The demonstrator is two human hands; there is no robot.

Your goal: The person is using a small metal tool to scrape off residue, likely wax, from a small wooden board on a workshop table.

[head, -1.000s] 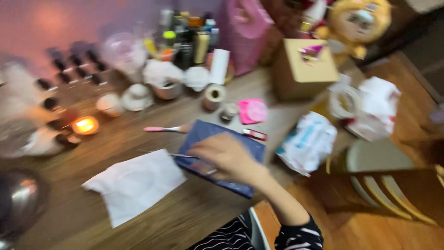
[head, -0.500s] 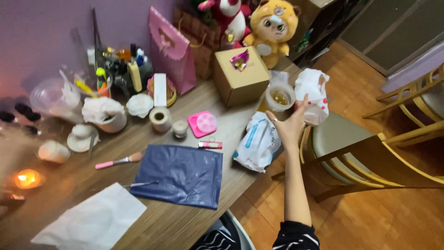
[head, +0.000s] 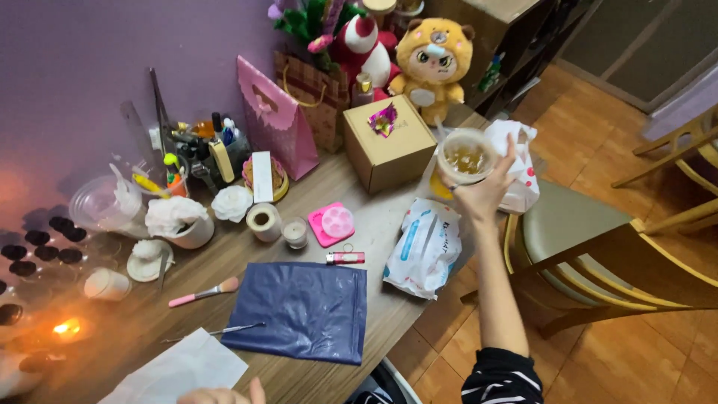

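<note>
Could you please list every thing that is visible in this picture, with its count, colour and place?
cup: 1, clear with amber liquid, held up at the table's right end
cardboard box: 1, brown, back of the table
plush toys: 2, yellow and red, behind the box
gift bag: 1, pink, against the wall
wipes pack: 1, white and blue, right table edge
plastic sheet: 1, dark blue, front centre
brush: 1, pink, left of the sheet
lighter: 1, pink, above the sheet
candle: 1, lit, far left
chair: 1, wooden, right of the table
right hand: fingers around the cup
left hand: only the top shows, bottom edge
</note>
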